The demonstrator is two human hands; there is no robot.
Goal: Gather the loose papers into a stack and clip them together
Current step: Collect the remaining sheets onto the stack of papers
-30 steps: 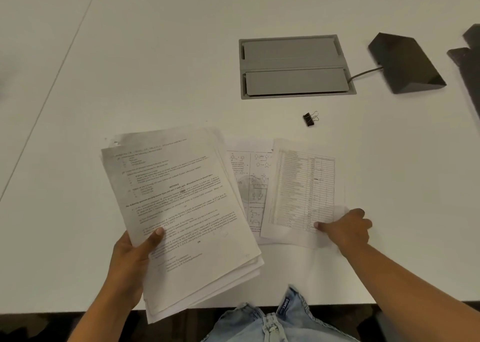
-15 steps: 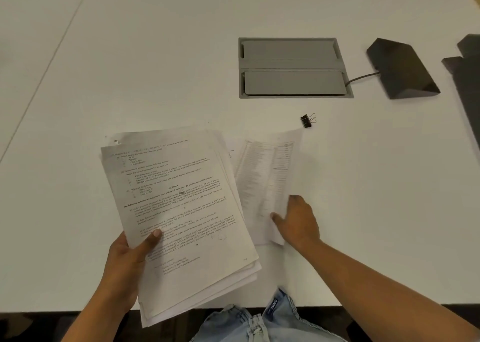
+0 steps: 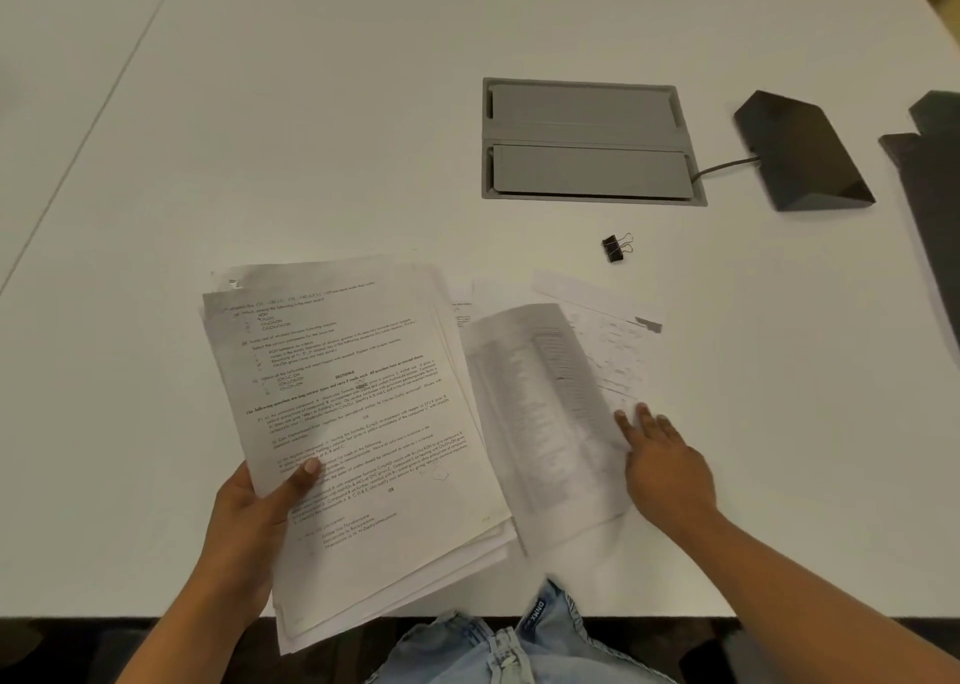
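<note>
My left hand [image 3: 260, 517] grips a thick stack of printed papers [image 3: 353, 413] by its lower left edge, thumb on top, and holds it tilted above the white table [image 3: 311, 137]. To its right, my right hand [image 3: 665, 465] holds a loose printed sheet [image 3: 540, 423] by its right edge. The sheet is blurred and partly lifted next to the stack. More loose sheets [image 3: 613, 350] lie flat under and behind it. A small black binder clip [image 3: 615, 247] lies on the table beyond the papers, apart from both hands.
A grey cable hatch [image 3: 592, 137] is set into the table at the back. A dark wedge-shaped device [image 3: 800, 153] with a cable sits to its right. Dark objects [image 3: 930, 189] lie at the right edge. The table's front edge is just under the stack.
My right hand has dragged the loose sheet leftward from the right, lifted it, and now holds it close beside the stack. Another sheet beneath it is uncovered. The stack stays in my left hand.
</note>
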